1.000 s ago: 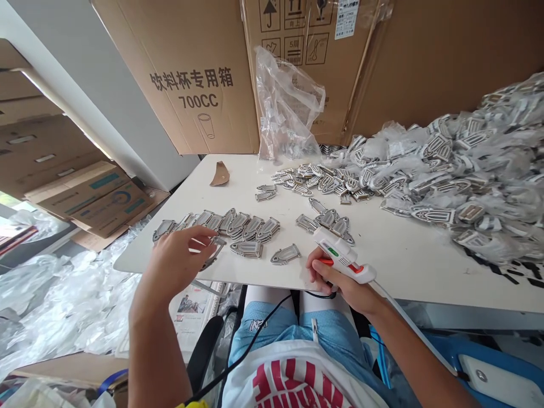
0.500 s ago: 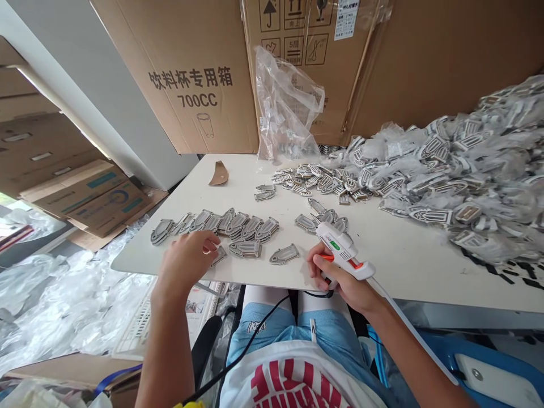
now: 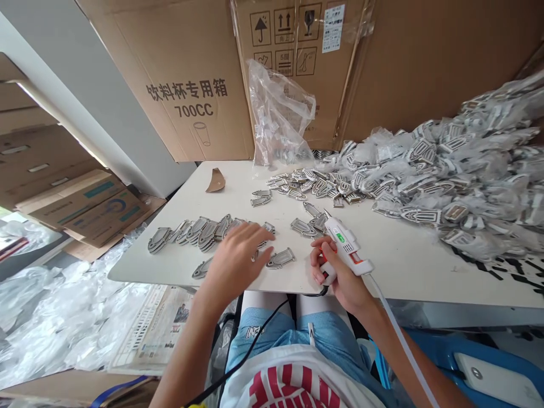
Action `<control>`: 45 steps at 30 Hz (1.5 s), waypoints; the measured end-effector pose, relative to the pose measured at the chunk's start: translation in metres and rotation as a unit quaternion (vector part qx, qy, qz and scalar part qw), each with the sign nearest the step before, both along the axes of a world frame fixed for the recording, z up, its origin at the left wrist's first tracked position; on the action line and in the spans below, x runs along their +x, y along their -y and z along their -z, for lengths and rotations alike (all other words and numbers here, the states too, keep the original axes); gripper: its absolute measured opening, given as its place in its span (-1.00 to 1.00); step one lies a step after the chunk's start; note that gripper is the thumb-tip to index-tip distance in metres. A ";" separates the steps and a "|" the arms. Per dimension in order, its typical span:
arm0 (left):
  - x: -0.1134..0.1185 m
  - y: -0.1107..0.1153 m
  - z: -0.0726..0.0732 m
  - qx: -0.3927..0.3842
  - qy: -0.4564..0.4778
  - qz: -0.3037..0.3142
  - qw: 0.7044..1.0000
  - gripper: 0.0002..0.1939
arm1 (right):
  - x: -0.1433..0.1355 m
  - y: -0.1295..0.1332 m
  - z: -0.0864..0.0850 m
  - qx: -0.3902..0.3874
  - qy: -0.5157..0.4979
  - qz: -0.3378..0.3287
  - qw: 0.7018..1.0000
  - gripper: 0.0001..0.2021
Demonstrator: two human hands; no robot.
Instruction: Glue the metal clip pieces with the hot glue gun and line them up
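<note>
Right hand (image 3: pixel 340 277) clamped on a light, rigid glue gun (image 3: pixel 346 249); beside it, left hand (image 3: pixel 238 258) spreads flat over thin, stiff metal clips (image 3: pixel 204 231).

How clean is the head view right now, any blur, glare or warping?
Head view: even daylight, no harsh glare; the left hand is slightly motion-blurred over the metal pieces; the glue gun in the right hand is sharp; wide-angle warping bends the cardboard boxes.

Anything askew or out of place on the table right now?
One metal piece lies at the near edge of the table, apart from the overlapped row, just left of the left hand. A torn cardboard scrap lies loose farther back. The right hand grips the glue gun, nozzle near the small cluster.
</note>
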State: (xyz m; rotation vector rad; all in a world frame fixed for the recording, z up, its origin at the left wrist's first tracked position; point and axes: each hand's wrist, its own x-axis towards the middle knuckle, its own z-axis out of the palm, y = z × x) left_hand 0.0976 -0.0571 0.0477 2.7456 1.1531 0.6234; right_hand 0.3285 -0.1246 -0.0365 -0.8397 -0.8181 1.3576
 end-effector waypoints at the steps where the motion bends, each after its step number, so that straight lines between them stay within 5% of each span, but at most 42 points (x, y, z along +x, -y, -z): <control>1: 0.013 -0.004 0.001 -0.012 -0.016 0.039 0.999 -0.84 | -0.001 -0.001 -0.001 -0.003 -0.008 0.014 1.000 -0.71; 5: 0.060 -0.033 0.008 -0.011 -0.103 0.130 0.986 -0.71 | -0.003 -0.002 -0.003 -0.004 -0.033 0.041 0.999 -0.66; 8: 0.087 -0.063 0.012 -0.005 -0.178 0.138 0.974 -0.54 | -0.004 -0.003 -0.003 0.003 -0.043 0.045 0.998 -0.69; 15: 0.108 -0.102 0.021 -0.041 -0.228 0.169 0.958 -0.57 | -0.003 -0.004 0.000 0.008 -0.054 0.045 0.998 -0.76; 32: 0.082 -0.079 0.013 -0.099 -0.155 0.085 0.979 -0.69 | 0.000 -0.006 0.006 0.003 -0.046 0.034 0.998 -0.75; 37: 0.065 -0.070 0.001 -0.121 -0.015 -0.005 0.992 -0.64 | 0.000 -0.006 0.002 0.000 -0.040 0.028 0.999 -0.74; 40: 0.051 -0.055 -0.001 -0.207 0.117 -0.056 0.970 -0.62 | 0.000 -0.005 0.000 0.004 -0.036 0.015 0.999 -0.76; 45: 0.036 -0.027 0.009 -0.387 0.275 -0.072 0.877 -0.48 | 0.000 -0.004 0.002 0.021 -0.032 -0.018 0.999 -0.80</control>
